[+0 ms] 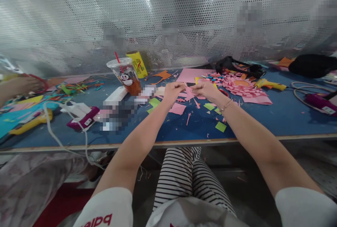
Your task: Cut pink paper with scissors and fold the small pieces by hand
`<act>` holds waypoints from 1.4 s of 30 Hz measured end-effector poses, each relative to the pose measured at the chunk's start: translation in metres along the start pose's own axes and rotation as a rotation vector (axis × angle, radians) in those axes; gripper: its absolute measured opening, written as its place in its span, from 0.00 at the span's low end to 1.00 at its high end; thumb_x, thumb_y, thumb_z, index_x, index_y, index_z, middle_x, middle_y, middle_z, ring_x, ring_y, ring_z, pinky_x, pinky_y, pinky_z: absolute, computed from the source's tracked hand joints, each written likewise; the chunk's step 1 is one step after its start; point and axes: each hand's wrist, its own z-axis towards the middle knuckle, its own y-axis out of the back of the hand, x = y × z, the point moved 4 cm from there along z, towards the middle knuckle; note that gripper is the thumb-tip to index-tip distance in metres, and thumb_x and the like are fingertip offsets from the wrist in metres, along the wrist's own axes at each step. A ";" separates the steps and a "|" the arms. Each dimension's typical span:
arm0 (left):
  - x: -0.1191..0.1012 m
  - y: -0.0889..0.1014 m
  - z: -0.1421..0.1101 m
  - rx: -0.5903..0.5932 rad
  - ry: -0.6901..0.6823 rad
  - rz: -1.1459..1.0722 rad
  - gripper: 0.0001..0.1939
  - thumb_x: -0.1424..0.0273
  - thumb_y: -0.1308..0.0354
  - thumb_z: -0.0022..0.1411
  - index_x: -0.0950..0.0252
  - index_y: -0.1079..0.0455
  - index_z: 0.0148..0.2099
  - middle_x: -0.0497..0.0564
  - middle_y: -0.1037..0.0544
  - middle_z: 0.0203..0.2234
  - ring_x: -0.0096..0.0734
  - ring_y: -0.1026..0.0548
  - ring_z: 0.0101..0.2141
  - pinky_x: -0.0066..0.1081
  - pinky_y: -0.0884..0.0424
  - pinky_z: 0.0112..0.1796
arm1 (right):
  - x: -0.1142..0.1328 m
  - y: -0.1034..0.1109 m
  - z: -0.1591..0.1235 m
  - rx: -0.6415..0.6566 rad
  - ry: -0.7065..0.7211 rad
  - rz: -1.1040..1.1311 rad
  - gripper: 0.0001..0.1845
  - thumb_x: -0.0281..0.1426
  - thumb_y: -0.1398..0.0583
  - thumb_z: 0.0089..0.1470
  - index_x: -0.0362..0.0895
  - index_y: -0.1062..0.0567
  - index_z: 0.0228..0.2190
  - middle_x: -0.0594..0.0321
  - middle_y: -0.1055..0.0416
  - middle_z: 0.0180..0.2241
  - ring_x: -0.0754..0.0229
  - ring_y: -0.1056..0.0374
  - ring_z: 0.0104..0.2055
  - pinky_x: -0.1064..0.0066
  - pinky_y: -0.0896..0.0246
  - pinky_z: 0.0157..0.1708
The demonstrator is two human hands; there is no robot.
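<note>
My left hand (pixel 174 90) and my right hand (pixel 206 90) meet over the blue table, both with fingers pinched. Between them hangs a small piece of pink paper (pixel 189 93), gripped at its left edge by the left fingers and at its right by the right ones. Just below lies a pink paper square (pixel 177 108) among thin pink scraps. Green paper squares (pixel 220 126) are scattered near my right wrist. To the right of my right hand rests a layered pink paper flower (pixel 238 85) with many petals.
A drink cup (pixel 127 76) with a red straw stands at left, near a yellow can (pixel 137 64). Yellow glue guns (pixel 271 84) and purple power strips (pixel 83 118) with cables lie on both sides. Another person's hand (pixel 23 88) is at far left. A perforated metal panel (pixel 158 19) rises behind.
</note>
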 end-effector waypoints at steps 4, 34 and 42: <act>0.001 0.001 0.001 -0.028 0.049 -0.050 0.11 0.64 0.37 0.44 0.68 0.27 0.25 0.48 0.26 0.19 0.24 0.29 0.23 0.28 0.31 0.31 | 0.005 0.005 0.003 -0.026 0.176 -0.206 0.15 0.36 0.34 0.40 0.43 0.20 0.33 0.62 0.24 0.25 0.63 0.30 0.26 0.69 0.30 0.32; 0.011 -0.009 -0.002 0.097 0.162 -0.236 0.15 0.65 0.35 0.45 0.68 0.30 0.33 0.47 0.26 0.23 0.26 0.26 0.24 0.31 0.27 0.32 | 0.000 0.015 0.004 -0.081 0.148 0.070 0.18 0.40 0.32 0.34 0.39 0.26 0.23 0.63 0.29 0.19 0.67 0.31 0.22 0.76 0.33 0.26; 0.014 -0.002 0.002 0.040 0.152 -0.255 0.16 0.67 0.32 0.37 0.69 0.30 0.29 0.47 0.26 0.19 0.23 0.28 0.21 0.28 0.30 0.29 | 0.007 0.011 0.000 -0.071 0.138 0.113 0.16 0.40 0.33 0.38 0.40 0.25 0.25 0.60 0.26 0.23 0.66 0.29 0.24 0.76 0.32 0.27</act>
